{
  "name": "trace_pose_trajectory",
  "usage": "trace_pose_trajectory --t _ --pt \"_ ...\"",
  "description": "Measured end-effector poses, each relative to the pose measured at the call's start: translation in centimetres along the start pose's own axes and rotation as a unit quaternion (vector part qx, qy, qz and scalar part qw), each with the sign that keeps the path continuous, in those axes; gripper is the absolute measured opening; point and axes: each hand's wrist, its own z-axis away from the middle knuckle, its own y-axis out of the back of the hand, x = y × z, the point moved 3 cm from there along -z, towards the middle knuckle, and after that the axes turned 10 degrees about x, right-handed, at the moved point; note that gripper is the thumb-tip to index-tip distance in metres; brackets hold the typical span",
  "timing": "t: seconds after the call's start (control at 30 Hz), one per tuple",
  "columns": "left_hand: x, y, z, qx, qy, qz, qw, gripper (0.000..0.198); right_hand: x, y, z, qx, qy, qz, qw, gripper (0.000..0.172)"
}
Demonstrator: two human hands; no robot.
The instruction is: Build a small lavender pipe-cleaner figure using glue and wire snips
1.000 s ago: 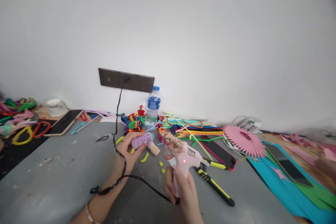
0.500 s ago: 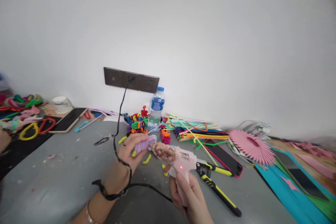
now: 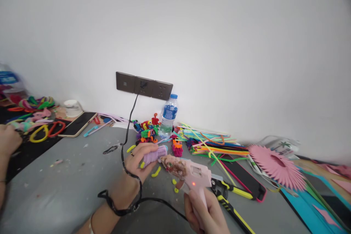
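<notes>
Where the wall (image 3: 219, 44) meets the counter (image 3: 68, 164), a capped bottle (image 3: 168, 115), fill unclear, stands one o'clock from the left hand (image 3: 138, 159); pink glue gun (image 3: 194, 175), four o'clock, right hand (image 3: 204, 208) fingers wrapped round it; white tub (image 3: 73, 111), contents unreadable, ten o'clock; left fingers (image 3: 148, 147) pinch purple bundle (image 3: 157, 155), three o'clock.

- Hot-glue gun (image 3: 191, 176) is pale pink, its light (image 3: 193, 183) orange-red.
- Wound pipe-cleaner piece (image 3: 153, 155) is lilac.
- Power cord (image 3: 159, 200) is black.
- Pliers' handles (image 3: 241, 193) are black and yellow.
- Pleated paper ring (image 3: 261, 159) is pink.
- Bottle cap (image 3: 173, 96) is blue.
</notes>
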Motion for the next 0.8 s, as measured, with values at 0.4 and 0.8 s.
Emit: trace_pose_trajectory --t 0.4,0.8 --pt "-0.2 -0.2 0.4 -0.019 0.036 0.005 0.999 0.026 -0.6 0.2 0.1 0.011 0.015 0.052 0.998 0.066" --pt "-0.6 -0.5 0.9 -0.013 0.095 0.014 0.995 0.052 -1.2 -0.2 0.3 0.014 0.030 0.061 0.998 0.063"
